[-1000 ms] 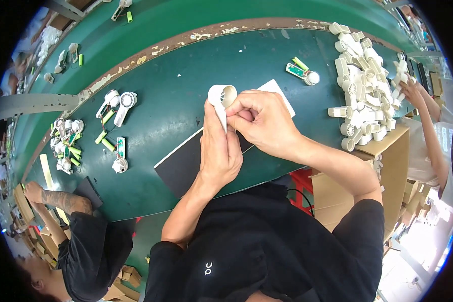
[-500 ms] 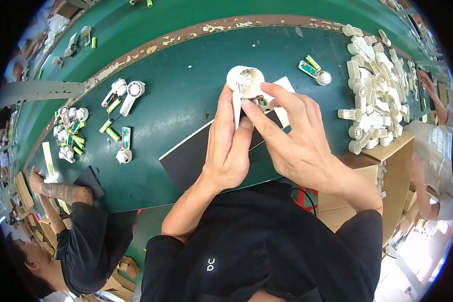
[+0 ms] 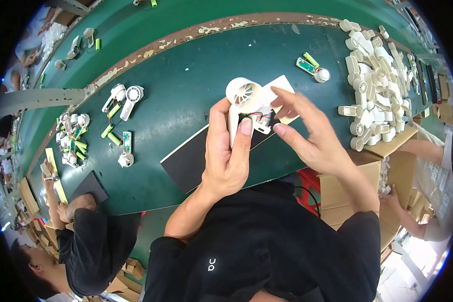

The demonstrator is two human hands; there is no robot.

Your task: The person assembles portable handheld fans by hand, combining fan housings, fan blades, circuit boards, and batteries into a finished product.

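My left hand (image 3: 225, 158) is closed around the handle of a cream-white handheld fan housing (image 3: 244, 94), its round vented head pointing away from me. The left thumb presses on the inside of the handle. A white inner piece (image 3: 261, 125) with red and dark wires sticks out at the housing's right side. Close to that piece, my right hand (image 3: 312, 133) has its thumb and fingers spread apart, with no grip to be seen. Beneath both hands lies a black sheet (image 3: 186, 163) on a pale board, and a cream-coloured block or card (image 3: 283, 85) shows behind the right fingers.
Many cream housings (image 3: 375, 85) are heaped at the right, above open cardboard boxes (image 3: 350, 186). One fan assembly with a green cell (image 3: 314, 68) lies at the back right. More assemblies (image 3: 126, 148) and a pile (image 3: 71, 136) lie left. A co-worker (image 3: 93, 246) sits at the left; another person's arm (image 3: 405, 211) reaches in right.
My right hand has moved off the housing and its fingers have spread. The housing has come slightly nearer me, and its wired inner piece now shows. The co-worker's hands at the left have shifted.
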